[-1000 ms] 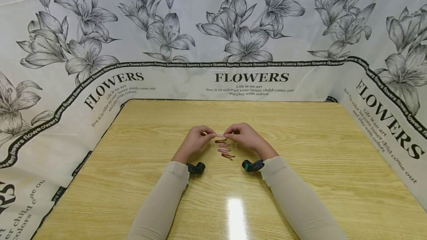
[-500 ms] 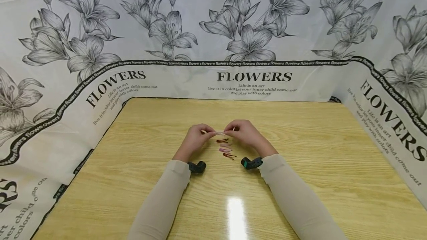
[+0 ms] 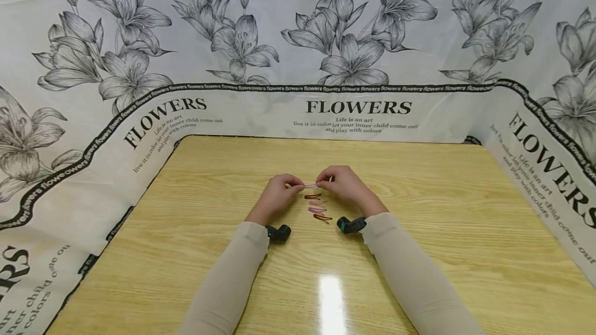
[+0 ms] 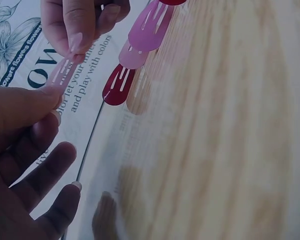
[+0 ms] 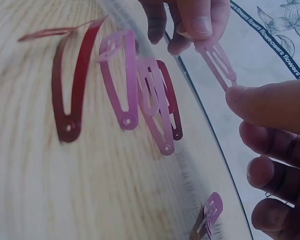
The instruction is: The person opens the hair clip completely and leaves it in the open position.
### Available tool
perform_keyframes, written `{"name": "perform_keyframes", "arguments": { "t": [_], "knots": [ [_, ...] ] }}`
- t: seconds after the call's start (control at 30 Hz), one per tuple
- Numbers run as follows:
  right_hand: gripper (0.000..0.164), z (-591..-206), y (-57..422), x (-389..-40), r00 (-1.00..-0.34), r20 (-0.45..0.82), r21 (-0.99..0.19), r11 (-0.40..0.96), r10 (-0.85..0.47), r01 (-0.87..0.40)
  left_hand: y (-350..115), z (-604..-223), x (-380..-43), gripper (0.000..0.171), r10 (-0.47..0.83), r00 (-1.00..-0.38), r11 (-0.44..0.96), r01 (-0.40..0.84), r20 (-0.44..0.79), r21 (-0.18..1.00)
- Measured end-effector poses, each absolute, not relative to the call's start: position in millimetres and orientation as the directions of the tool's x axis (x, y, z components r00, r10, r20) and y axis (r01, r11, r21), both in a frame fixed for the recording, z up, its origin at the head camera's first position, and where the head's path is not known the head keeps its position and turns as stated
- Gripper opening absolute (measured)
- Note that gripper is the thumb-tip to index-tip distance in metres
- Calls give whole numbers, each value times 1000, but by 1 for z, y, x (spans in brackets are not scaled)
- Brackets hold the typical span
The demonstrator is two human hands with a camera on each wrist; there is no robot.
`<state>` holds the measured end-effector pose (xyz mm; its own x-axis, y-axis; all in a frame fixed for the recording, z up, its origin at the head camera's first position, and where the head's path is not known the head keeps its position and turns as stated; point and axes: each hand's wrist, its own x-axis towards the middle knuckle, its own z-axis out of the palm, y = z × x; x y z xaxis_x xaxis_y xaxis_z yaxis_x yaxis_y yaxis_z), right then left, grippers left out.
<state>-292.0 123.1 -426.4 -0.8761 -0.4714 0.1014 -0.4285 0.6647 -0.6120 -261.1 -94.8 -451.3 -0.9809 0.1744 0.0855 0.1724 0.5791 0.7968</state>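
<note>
A light pink snap hair clip (image 3: 310,186) is held in the air between both hands, stretched from one set of fingertips to the other. My left hand (image 3: 277,195) pinches one end between thumb and index finger, with its other fingers spread loosely in the left wrist view. The opposite end is pinched by my right hand (image 3: 343,184) in the same way. Just nearer to me, several more snap clips lie in a column: a dark red clip (image 3: 312,197), a pale pink clip (image 3: 317,202), a mauve-pink clip (image 5: 121,80) and another dark red clip (image 5: 69,95).
The wood-grain table (image 3: 233,164) spreads out around the hands. White fabric (image 3: 261,112) printed with flowers and lettering rises along its back and sides. Black wrist cameras (image 3: 279,233) are strapped at both cuffs. A bright light reflection shows at the front.
The head view shifts slightly, carrying the scene a little to the right. Both hands keep their pinch on the light pink clip, and the clips on the table stay in their column.
</note>
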Motion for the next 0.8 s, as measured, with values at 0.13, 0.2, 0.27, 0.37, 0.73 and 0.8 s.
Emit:
{"name": "perform_keyframes", "arguments": {
  "t": [0.13,0.2,0.27,0.37,0.73,0.8],
  "knots": [
    [11,-427,122,-293,-875,94,-596,678,-474,-431,-94,-452,-262,18,178,-981,590,165,72,790],
    [11,-427,122,-294,-873,93,-590,680,-480,-436,-94,-453,-263,17,179,-981,598,168,73,783],
    [11,-428,121,-295,-869,91,-585,680,-486,-442,-94,-453,-263,15,180,-980,610,176,81,772],
    [11,-430,120,-297,-864,88,-580,680,-496,-449,-95,-454,-264,13,181,-979,621,186,91,762],
    [10,-434,119,-302,-853,69,-558,689,-518,-463,-95,-457,-267,12,200,-974,656,211,102,725],
    [10,-433,119,-302,-848,64,-555,688,-525,-468,-94,-458,-268,11,203,-974,660,212,100,721]
  ]
}}
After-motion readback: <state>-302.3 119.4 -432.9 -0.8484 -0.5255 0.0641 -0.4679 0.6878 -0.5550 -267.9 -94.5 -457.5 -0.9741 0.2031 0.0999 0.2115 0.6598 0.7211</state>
